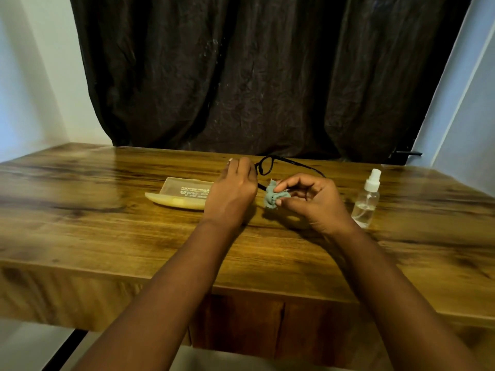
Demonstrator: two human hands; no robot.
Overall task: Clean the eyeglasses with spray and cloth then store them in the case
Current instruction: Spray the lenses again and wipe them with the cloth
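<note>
Big wood table [80,199], brown w/ dark streaks, shiny on top. Front edge is thick. Under it, a darker brown wood panel [241,322] & a black metal leg [71,349] at the left. Behind the table hangs a black curtain [267,76], all wrinkly, down to the table's back edge. Pale walls [34,76] on both sides. Small black bracket [407,153] sticks out at the right, by the curtain.
</note>
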